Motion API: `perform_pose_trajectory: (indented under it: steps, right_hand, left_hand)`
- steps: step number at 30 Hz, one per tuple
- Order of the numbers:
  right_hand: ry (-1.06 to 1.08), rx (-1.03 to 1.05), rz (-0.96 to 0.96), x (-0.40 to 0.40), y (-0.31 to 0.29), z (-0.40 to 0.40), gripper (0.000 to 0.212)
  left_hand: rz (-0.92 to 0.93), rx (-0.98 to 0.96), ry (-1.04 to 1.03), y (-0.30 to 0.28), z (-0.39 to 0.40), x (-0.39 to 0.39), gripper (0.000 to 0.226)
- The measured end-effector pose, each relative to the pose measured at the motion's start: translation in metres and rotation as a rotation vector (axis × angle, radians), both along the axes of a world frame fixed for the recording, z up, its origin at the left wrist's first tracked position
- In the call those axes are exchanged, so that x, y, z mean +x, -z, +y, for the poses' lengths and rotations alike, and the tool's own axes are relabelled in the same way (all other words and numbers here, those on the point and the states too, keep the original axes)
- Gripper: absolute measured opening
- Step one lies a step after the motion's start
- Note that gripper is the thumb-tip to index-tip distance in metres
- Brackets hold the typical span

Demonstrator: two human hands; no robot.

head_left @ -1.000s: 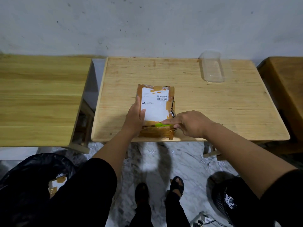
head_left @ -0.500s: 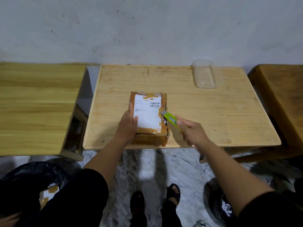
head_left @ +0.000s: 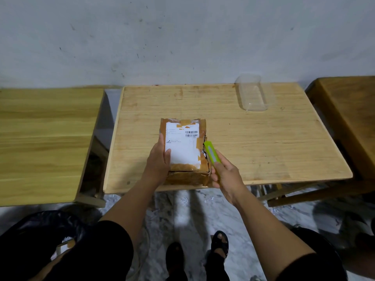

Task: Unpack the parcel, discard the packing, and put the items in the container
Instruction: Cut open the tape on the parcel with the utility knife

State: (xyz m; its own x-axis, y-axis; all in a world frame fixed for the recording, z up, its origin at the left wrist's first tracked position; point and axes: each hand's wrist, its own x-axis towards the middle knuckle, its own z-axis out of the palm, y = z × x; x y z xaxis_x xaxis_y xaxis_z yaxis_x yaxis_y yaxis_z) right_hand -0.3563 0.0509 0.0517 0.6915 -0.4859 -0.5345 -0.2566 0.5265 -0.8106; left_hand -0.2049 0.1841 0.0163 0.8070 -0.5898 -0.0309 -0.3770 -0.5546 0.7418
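Note:
A brown cardboard parcel (head_left: 183, 148) with a white shipping label and tan tape lies near the front edge of the middle wooden table (head_left: 263, 142). My left hand (head_left: 158, 161) presses flat on the parcel's left side, thumb on the label. My right hand (head_left: 225, 175) grips a lime-green box cutter (head_left: 211, 154), whose tip lies along the parcel's right edge. A slit runs across the top near the front edge. A clear plastic container (head_left: 252, 94) stands at the table's back right, apparently empty.
Another wooden table (head_left: 44, 138) stands to the left and a darker one (head_left: 349, 118) to the right. A black bag (head_left: 40, 236) on the floor at lower left holds a taped box. Another dark bag (head_left: 345, 226) sits at lower right.
My right hand took the cutter from the parcel's front end round to its right edge, blade pointing away from me. The left hand stayed on the parcel.

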Motion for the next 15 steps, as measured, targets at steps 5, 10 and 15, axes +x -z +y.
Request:
perform_pose_trajectory:
  steps: [5,10,15]
  right_hand:
    - [-0.073,-0.02,0.036,0.0022,-0.002,-0.0049,0.049]
    - [-0.099,-0.024,0.1,0.0011,0.0008,-0.0096,0.054]
    - [-0.141,-0.179,0.154,-0.0041,0.0042,-0.0025,0.05]
  left_hand:
    - [0.017,0.0,-0.003,-0.0029,0.0001,-0.0011,0.057]
    - [0.018,-0.002,0.001,-0.0041,0.0008,-0.002,0.057]
    - [0.016,-0.004,0.001,-0.0024,0.0018,-0.0012,0.057]
